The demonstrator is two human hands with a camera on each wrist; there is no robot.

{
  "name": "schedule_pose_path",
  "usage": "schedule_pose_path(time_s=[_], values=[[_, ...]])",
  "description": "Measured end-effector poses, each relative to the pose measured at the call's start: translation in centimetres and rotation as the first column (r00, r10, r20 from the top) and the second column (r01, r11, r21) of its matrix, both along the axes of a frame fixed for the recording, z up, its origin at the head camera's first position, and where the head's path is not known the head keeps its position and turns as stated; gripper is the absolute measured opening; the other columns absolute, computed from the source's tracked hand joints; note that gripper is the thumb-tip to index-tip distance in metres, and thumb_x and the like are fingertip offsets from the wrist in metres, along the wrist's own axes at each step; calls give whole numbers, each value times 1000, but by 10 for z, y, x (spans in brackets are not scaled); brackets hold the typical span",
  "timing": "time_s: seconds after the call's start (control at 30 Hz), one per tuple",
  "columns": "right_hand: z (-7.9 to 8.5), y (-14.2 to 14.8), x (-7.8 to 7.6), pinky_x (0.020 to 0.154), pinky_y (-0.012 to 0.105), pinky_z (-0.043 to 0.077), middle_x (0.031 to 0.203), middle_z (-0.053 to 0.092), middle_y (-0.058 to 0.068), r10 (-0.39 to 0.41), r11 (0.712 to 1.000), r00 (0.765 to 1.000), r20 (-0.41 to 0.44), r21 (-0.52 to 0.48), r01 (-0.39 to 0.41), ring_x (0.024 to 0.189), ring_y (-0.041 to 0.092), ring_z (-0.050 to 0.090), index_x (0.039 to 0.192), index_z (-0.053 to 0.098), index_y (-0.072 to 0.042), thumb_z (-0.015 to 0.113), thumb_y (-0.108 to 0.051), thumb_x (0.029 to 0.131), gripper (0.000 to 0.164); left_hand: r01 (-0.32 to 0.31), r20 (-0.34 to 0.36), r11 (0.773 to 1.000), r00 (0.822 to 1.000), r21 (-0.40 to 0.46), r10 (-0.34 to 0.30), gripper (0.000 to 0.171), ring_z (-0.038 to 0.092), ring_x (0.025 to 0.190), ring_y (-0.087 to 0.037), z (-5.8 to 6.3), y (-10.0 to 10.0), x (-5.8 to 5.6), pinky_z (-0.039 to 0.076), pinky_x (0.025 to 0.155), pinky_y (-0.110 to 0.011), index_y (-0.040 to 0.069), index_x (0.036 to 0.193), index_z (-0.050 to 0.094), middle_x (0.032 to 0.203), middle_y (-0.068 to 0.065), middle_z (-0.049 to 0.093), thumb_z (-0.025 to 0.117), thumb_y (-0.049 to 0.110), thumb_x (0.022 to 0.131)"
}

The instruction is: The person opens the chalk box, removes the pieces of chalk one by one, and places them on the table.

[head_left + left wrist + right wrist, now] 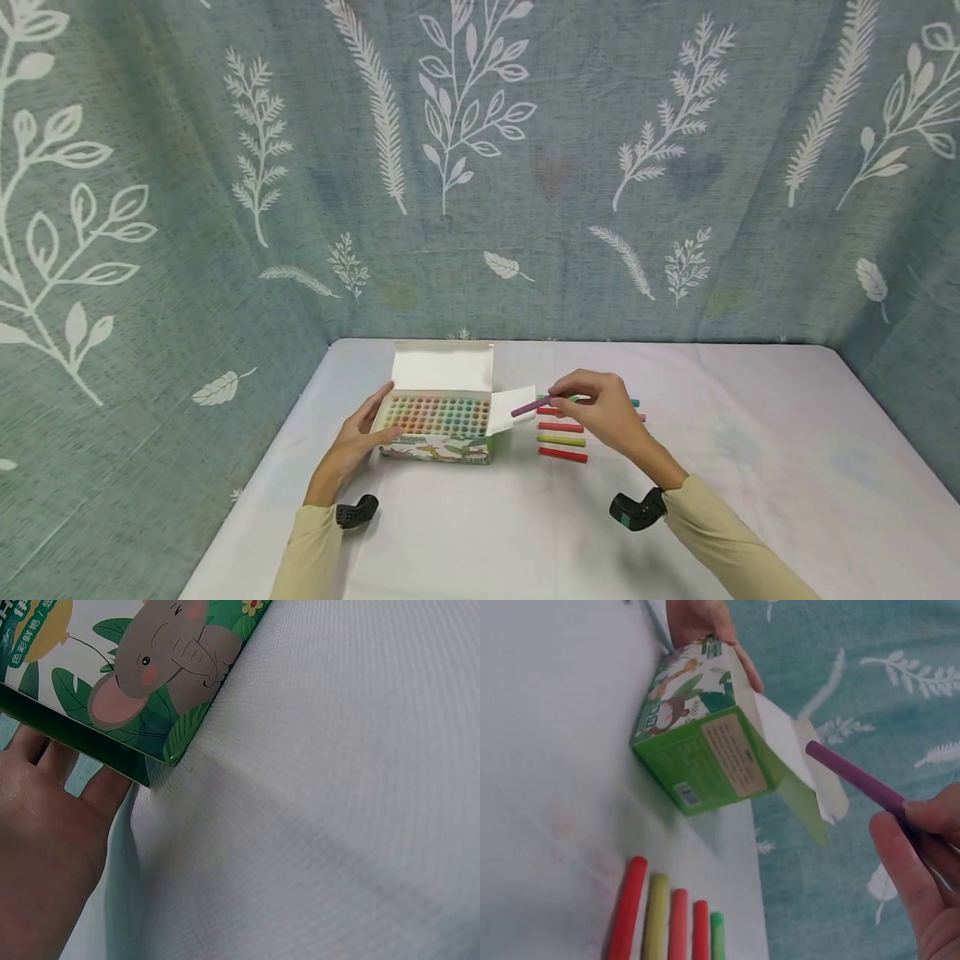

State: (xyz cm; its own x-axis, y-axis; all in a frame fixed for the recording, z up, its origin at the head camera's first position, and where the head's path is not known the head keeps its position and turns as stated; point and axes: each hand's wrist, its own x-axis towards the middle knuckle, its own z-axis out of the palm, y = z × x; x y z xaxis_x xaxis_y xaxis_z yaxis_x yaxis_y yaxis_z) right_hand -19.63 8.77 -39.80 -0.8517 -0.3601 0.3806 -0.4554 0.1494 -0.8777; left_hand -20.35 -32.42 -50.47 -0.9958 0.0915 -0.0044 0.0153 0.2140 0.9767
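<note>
The white and green cardboard box stands with its lid up, and rows of coloured crayon ends fill it. My left hand grips the box's left end, thumb along the front top edge and fingers at the left side. In the left wrist view the fingers of that hand lie partly behind the box's green edge. My right hand pinches a purple crayon between thumb and fingers. It is tilted in the air, right of the box by the open side flap.
Several crayons lie in a column on the white table right of the box: red, yellow-green and others, some partly hidden under my right hand. A patterned grey-green curtain hangs behind and beside the table.
</note>
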Motion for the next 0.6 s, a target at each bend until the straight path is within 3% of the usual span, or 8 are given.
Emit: schedule_pose_path(time_s=[0.33,0.4,0.6], values=[[-11,26,8,71,33,57,95,65,24,-37,998,996,78,-47,41,77,42,66,96,69,6,66,5,85,11,-4,9,1000,1000,-28,5,79,10,143,-23,-1,-1,1,12,109,-61,38,148,28,155,4,18,73,24,85],[-15,30,9,70,37,57,95,64,25,-40,997,997,73,-63,44,77,36,67,96,68,8,66,5,85,12,-11,3,999,1000,-40,11,79,6,144,-21,0,-1,1,9,109,-62,39,148,29,155,6,16,73,24,85],[-24,40,12,69,39,57,95,64,27,-52,995,997,53,-79,56,76,32,68,97,67,9,66,5,85,13,-28,14,999,1000,-17,28,82,17,142,-21,0,1,-1,13,111,-57,38,148,29,153,4,23,76,23,82]])
